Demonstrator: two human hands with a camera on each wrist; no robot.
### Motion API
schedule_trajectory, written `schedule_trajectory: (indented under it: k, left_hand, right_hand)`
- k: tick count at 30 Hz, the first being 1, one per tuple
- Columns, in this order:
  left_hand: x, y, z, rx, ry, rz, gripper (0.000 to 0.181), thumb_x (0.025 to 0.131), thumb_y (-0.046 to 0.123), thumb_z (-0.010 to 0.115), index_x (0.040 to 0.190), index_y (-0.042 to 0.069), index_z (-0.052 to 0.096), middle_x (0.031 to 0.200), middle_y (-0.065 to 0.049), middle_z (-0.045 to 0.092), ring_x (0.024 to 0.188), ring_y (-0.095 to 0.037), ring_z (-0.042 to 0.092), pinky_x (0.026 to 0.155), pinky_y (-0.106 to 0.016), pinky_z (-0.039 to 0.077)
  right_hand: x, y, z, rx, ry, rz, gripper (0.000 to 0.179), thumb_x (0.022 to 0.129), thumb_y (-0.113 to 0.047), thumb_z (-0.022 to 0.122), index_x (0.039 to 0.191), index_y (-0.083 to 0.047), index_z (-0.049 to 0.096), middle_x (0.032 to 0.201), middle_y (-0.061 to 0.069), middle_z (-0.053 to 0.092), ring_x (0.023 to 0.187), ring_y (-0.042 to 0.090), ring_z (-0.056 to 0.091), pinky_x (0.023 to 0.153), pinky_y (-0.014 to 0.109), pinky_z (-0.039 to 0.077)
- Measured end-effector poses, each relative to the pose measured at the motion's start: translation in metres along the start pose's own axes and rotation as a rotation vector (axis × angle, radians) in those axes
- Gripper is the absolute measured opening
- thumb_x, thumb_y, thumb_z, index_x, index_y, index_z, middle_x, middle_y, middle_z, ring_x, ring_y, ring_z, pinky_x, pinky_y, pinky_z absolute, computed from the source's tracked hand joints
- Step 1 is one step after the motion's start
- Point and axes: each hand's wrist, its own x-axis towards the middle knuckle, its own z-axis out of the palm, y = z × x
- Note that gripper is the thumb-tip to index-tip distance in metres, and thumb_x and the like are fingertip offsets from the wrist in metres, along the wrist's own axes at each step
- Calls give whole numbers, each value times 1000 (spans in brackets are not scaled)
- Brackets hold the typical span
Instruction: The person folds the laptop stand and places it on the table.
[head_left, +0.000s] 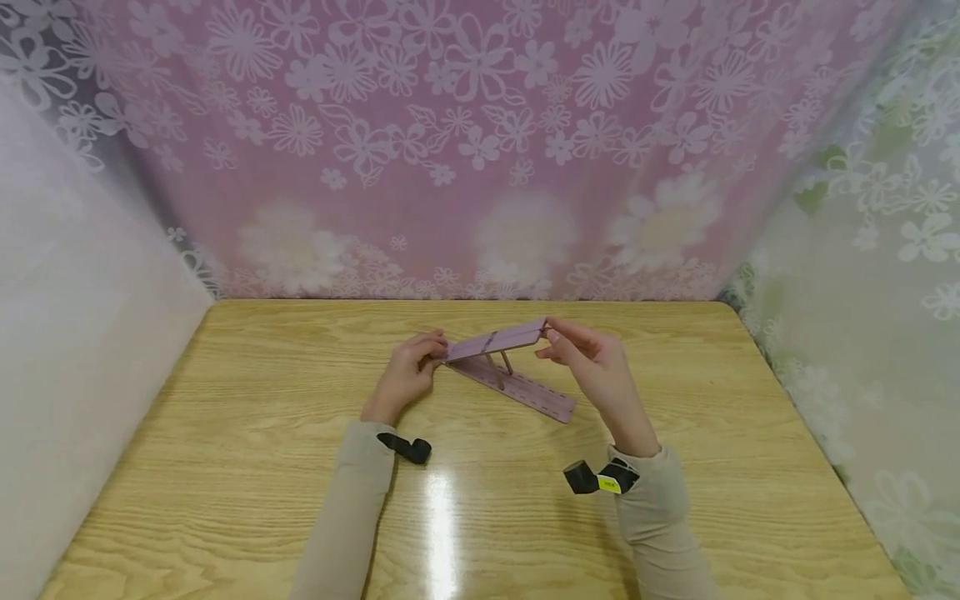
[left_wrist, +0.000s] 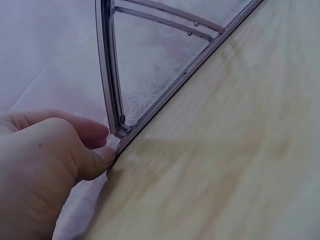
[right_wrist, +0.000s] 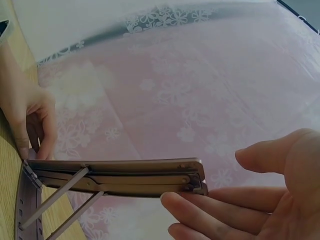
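A pinkish-purple folding stand [head_left: 498, 337] is spread into a V, its slotted base [head_left: 536, 396] low over the table. Two thin struts [right_wrist: 57, 196] link its raised upper panel [right_wrist: 125, 165] to the base. At the hinge end, my left hand [head_left: 408, 372] pinches the stand between thumb and fingers, as the left wrist view shows close up. My right hand [right_wrist: 270, 205] is at the panel's free end. Its extended fingers touch the lower edge there, while the thumb [right_wrist: 265, 152] stands apart from the panel.
The stand is over a wood-grain table [head_left: 247, 467]. A pink floral curtain [head_left: 480, 167] hangs behind its far edge, with pale sheets [head_left: 75, 275] at the left and floral ones [head_left: 870, 333] at the right. Each sleeve carries a black wrist mount [head_left: 411, 450].
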Motion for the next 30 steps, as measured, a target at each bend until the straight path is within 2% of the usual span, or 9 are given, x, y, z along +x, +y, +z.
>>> schedule_trajectory:
  k: [8, 15, 21, 25, 30]
  left_hand:
    - [-4, 6, 7, -41, 46, 22, 22, 85, -13, 64, 103, -3, 72, 118, -20, 66, 124, -36, 55, 103, -37, 45]
    - [-6, 10, 8, -49, 28, -17, 23, 87, -6, 65, 110, -1, 71, 124, -19, 64, 127, -32, 53, 108, -40, 39]
    - [-7, 12, 10, -33, 61, -16, 31, 89, 3, 69, 120, -2, 67, 125, -16, 64, 123, -32, 55, 108, -43, 40]
    - [-7, 16, 14, -63, 87, -54, 41, 90, 9, 69, 129, 0, 61, 126, -14, 63, 119, -29, 56, 105, -45, 41]
    - [-6, 29, 24, -151, 123, -80, 48, 91, 9, 69, 135, -2, 54, 127, -23, 59, 119, -35, 56, 104, -50, 40]
  right_hand:
    - [4, 6, -2, 32, 28, -36, 38, 102, -20, 58, 131, 3, 61, 121, 22, 66, 86, 15, 71, 83, 28, 56]
    - [4, 8, -2, 51, 41, -53, 36, 102, -18, 58, 129, 5, 62, 120, 22, 66, 87, 19, 71, 83, 29, 56]
    - [6, 14, -2, 53, 54, -74, 35, 101, -19, 58, 130, 2, 62, 117, 19, 69, 88, 28, 71, 82, 30, 56]
    - [10, 25, -2, 68, 84, -101, 35, 102, -18, 58, 131, -1, 63, 115, 19, 70, 87, 28, 71, 83, 35, 57]
    - [16, 51, -4, 136, 147, -122, 31, 102, -15, 57, 127, 1, 65, 112, 29, 67, 84, 27, 72, 81, 36, 57]
